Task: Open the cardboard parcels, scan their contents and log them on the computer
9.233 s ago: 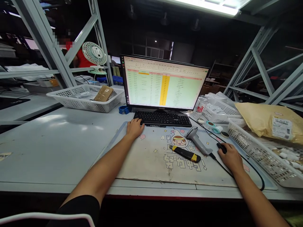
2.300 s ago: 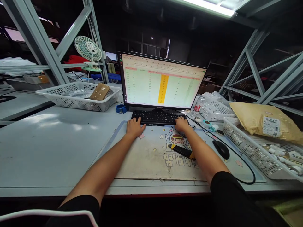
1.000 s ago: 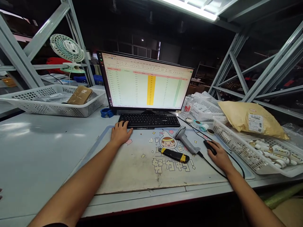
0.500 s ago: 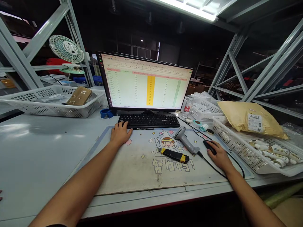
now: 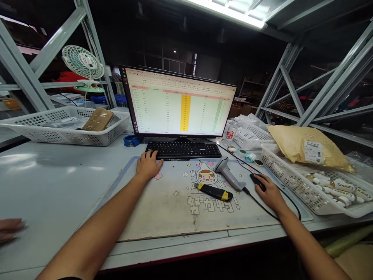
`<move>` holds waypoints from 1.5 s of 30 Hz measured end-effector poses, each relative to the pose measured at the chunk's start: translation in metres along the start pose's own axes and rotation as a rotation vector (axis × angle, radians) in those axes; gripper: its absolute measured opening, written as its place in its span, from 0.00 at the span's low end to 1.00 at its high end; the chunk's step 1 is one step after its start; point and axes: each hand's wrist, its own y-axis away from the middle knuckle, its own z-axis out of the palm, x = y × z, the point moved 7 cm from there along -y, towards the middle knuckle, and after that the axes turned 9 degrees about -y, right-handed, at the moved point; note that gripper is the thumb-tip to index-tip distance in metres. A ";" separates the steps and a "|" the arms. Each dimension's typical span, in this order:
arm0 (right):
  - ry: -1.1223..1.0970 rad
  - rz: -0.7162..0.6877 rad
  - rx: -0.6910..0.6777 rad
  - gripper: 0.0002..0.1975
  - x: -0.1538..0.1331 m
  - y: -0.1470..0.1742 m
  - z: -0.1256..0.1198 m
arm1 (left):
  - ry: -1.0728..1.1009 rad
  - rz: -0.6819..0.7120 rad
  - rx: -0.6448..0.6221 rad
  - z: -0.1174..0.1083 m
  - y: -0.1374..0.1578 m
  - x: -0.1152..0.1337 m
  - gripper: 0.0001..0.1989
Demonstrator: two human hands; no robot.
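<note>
My left hand (image 5: pixel 148 164) rests with its fingers spread on the left end of the black keyboard (image 5: pixel 186 149). My right hand (image 5: pixel 269 191) is wrapped over a black computer mouse (image 5: pixel 257 181) on the desk mat (image 5: pixel 151 210). Between my hands lie a grey barcode scanner (image 5: pixel 229 173) and a black and yellow utility knife (image 5: pixel 214 191), neither touched. Behind the keyboard stands a monitor (image 5: pixel 157 112) with a spreadsheet that has one orange column. A thin black pen (image 5: pixel 176 159) lies along the keyboard's front edge.
At left, a white basket (image 5: pixel 67 136) holds a brown parcel (image 5: pixel 98 119), below a small fan (image 5: pixel 83 62). Blue tape (image 5: pixel 131 140) sits beside the monitor. At right, a yellow mailer (image 5: pixel 291 144) lies over a basket (image 5: pixel 294 182) of white rolls. Another person's hand (image 5: pixel 11 229) shows at far left.
The other person's hand has come further into view over the desk from the left edge. My own hands have stayed in place on the keyboard and mouse.
</note>
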 end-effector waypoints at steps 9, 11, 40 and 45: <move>0.017 -0.002 0.008 0.30 0.002 -0.001 0.001 | -0.007 0.001 -0.005 0.001 -0.001 -0.001 0.35; 0.031 0.021 0.009 0.30 0.007 -0.001 0.002 | -0.006 0.001 -0.008 0.000 0.000 0.000 0.35; 0.070 -0.009 0.003 0.32 0.027 -0.009 0.017 | 0.063 -0.019 -0.005 -0.007 0.007 0.002 0.29; 0.068 0.001 -0.039 0.33 0.029 -0.005 0.016 | 0.073 -0.013 -0.020 -0.003 0.005 0.003 0.30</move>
